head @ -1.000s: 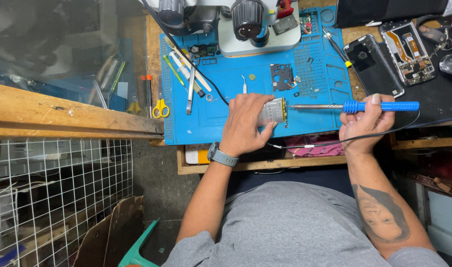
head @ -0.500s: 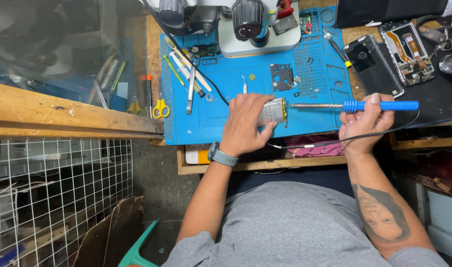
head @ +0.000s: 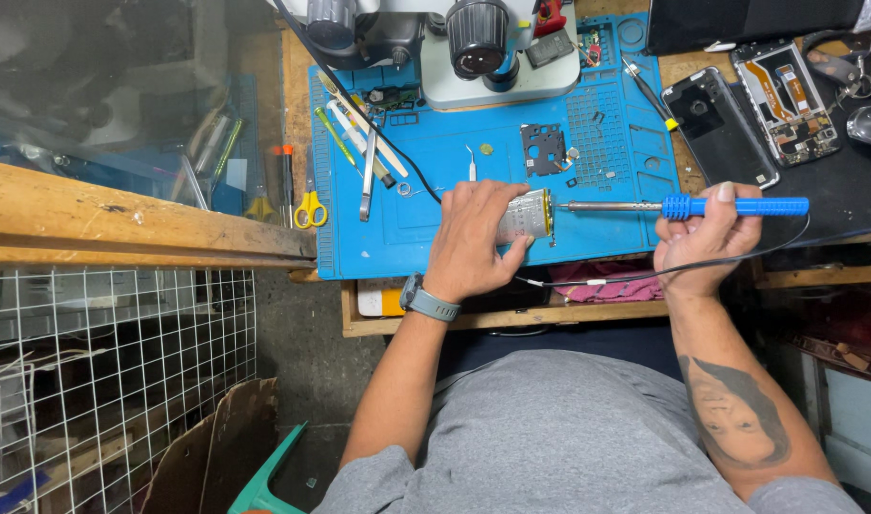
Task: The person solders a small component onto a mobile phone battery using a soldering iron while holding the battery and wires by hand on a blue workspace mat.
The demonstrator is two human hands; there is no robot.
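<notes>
With the left hand (head: 474,238) clamped on the small silvery metal-shielded board (head: 526,215), the right hand (head: 702,238), closed around the blue-handled soldering iron (head: 688,206), should probably keep its tip light and steady at the board's right edge.

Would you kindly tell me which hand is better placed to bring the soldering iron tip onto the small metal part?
The right hand. It already grips the blue-handled soldering iron, whose tip points at the metal part. The left hand is busy holding that part on the blue mat.
</notes>
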